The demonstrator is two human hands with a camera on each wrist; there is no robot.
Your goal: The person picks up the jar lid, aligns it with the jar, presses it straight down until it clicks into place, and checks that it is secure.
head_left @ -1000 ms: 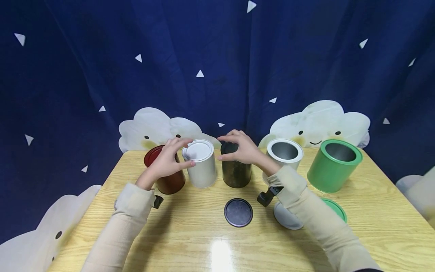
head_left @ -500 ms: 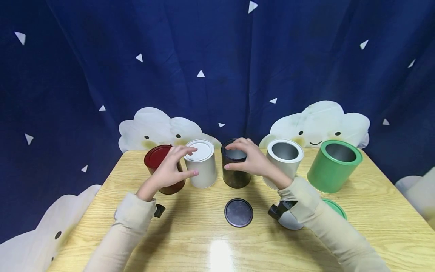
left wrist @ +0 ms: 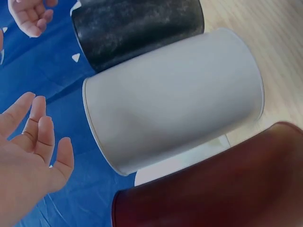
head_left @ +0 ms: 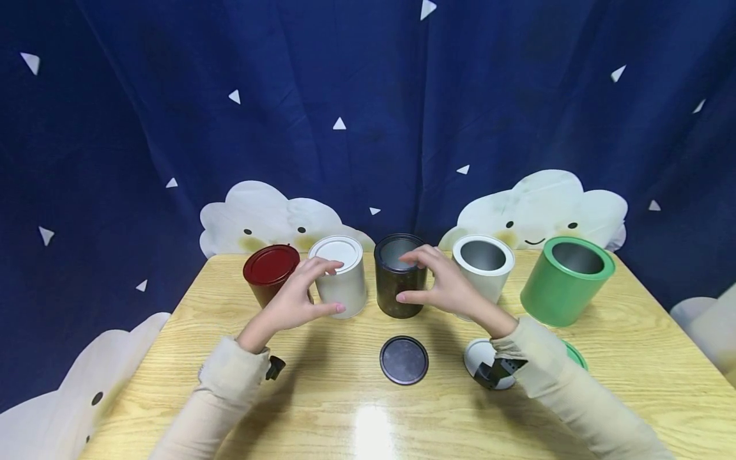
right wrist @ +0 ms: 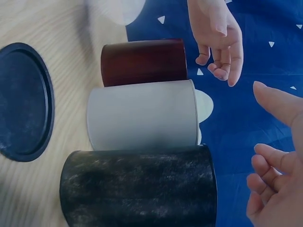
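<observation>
Five cans stand in a row on the wooden table point(head_left: 322, 409): a red lidded can point(head_left: 271, 275), a white lidded can point(head_left: 340, 281), a black open can point(head_left: 397, 287), a white open can point(head_left: 482, 265) and a green open can point(head_left: 566, 281). My left hand point(head_left: 319, 289) hovers just in front of the white lidded can point(left wrist: 175, 99), fingers loose, holding nothing. My right hand point(head_left: 411, 279) hangs at the black can point(right wrist: 137, 189), fingers spread and apart from it in the right wrist view. Neither hand grips anything.
A black lid point(head_left: 404, 360) lies flat in front of the black can. A white lid point(head_left: 476, 354) and a green lid point(head_left: 577, 355) lie near my right sleeve, partly hidden by it. A blue curtain point(head_left: 368, 115) with cloud cut-outs backs the table.
Both hands have drawn back toward me and lowered. The left came off the white can's lid, and the right came off the black can's rim.
</observation>
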